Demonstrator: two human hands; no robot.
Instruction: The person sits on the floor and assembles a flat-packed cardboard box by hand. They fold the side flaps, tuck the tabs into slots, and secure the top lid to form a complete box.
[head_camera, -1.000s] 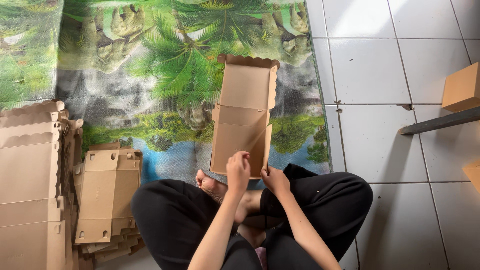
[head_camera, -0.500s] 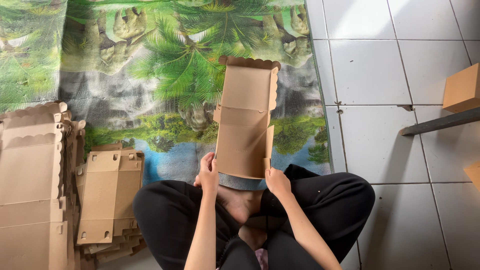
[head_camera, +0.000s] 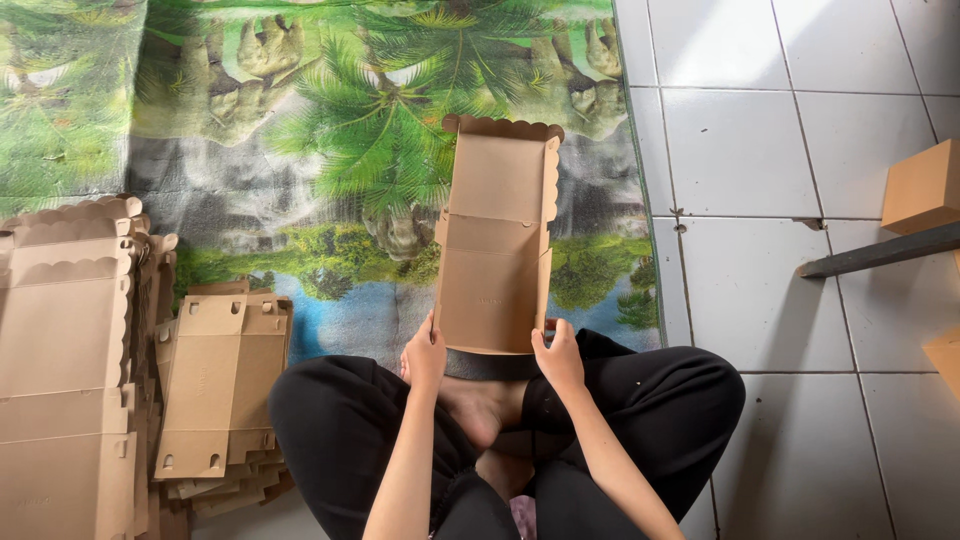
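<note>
Fingers of the left hand (head_camera: 424, 357) and right hand (head_camera: 560, 357) clasp the near corners of a flat scalloped-edge cardboard box blank (head_camera: 495, 240), which extends away over the palm-print mat (head_camera: 300, 150).

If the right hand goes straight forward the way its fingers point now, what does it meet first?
The right hand already grips the flat brown cardboard box blank, so it would probably just slide along its right edge; depth is unclear.

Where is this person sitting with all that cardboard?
Probably a room at home used for folding boxes. The person sits cross-legged on a white tiled floor beside a jungle-print mat, both hands holding a flat cardboard box, with stacks of flat cardboard blanks alongside.
</note>
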